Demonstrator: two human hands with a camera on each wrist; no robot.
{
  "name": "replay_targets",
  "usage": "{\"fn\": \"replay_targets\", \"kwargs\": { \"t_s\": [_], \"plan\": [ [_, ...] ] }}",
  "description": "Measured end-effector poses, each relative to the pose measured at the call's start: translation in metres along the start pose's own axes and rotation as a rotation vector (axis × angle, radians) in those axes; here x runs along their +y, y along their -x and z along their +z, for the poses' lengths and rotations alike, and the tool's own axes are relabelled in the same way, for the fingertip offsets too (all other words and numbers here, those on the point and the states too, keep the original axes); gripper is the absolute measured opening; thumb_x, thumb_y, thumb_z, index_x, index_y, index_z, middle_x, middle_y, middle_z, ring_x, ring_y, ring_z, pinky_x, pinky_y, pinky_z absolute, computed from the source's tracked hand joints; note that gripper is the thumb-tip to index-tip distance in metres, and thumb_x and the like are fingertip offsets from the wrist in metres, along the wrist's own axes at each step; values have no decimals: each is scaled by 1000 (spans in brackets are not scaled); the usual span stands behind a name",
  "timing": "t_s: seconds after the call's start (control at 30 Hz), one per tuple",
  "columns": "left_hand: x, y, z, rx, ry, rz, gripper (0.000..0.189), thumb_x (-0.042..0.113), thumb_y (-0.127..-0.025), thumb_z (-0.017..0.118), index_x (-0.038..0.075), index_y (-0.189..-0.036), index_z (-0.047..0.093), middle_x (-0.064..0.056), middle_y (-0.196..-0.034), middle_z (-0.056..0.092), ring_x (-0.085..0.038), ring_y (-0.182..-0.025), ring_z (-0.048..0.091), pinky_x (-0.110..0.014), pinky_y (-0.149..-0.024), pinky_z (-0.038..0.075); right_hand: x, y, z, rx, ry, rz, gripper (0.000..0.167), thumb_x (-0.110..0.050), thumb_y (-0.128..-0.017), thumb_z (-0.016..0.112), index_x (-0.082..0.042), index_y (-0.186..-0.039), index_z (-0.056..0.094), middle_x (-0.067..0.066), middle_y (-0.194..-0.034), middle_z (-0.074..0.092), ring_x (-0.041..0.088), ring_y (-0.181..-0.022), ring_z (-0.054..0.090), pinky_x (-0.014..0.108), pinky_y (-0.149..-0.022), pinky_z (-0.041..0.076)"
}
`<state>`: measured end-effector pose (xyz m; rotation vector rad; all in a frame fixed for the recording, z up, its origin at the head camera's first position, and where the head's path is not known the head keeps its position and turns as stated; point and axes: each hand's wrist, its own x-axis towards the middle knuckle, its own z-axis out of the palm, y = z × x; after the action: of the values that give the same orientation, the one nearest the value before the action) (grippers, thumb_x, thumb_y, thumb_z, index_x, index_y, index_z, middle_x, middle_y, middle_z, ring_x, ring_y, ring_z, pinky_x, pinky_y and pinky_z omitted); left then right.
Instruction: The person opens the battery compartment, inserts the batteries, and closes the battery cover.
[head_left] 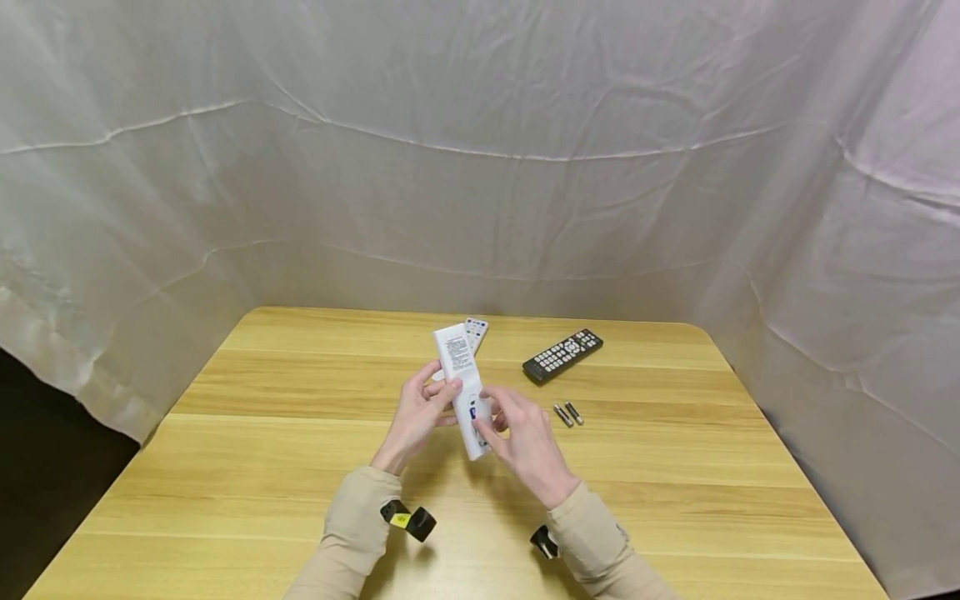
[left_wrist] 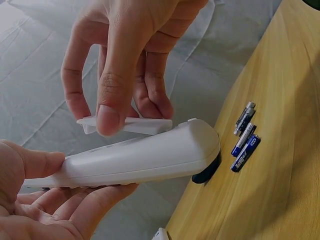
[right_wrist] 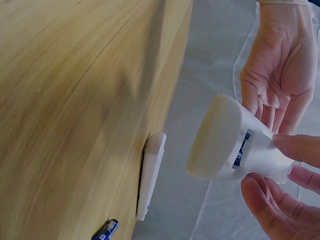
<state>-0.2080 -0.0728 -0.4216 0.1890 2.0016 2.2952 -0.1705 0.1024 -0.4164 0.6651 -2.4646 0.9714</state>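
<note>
My left hand [head_left: 415, 412] grips a white remote control [head_left: 459, 354] above the table, its printed back turned up. Between the thumb and fingers of my right hand [head_left: 528, 442] is the white battery cover [left_wrist: 145, 125], over the lower back of that remote. In the left wrist view the cover sits slightly tilted against the remote's back, near its end. Through a gap beside the cover in the right wrist view, a blue battery [right_wrist: 243, 148] shows inside the compartment. How far the cover is engaged cannot be told.
Beyond the held remote, a second white remote [head_left: 476, 330] lies on the wooden table [head_left: 262, 467]. A black remote [head_left: 562, 356] lies to the right at the back. Two loose batteries [head_left: 567, 414] lie just right of my right hand. Light grey curtains [head_left: 480, 208] surround the table.
</note>
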Motion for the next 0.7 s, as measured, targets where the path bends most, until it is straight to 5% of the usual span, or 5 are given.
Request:
{"fn": "replay_targets", "kwargs": {
  "t_s": [0.5,0.7],
  "plan": [
    [1,1,-1,-15,-11,14,46,8,-103,54,1,-147,44,-35,-125,64,-24,-92,75,-44,-80,66,1,1,1,-46,18,12,36,-6,-81,81,-1,-113,65,13,-90,72,19,-68,68,27,-57,61],
    [1,1,-1,-27,-17,7,48,6,-103,53,2,-149,42,-35,-127,63,-31,-96,75,-46,-82,65,2,0,0,-68,20,10,36,-5,-81,81,-2,-112,65,13,-91,71,21,-69,68,22,-57,59]
  ]
}}
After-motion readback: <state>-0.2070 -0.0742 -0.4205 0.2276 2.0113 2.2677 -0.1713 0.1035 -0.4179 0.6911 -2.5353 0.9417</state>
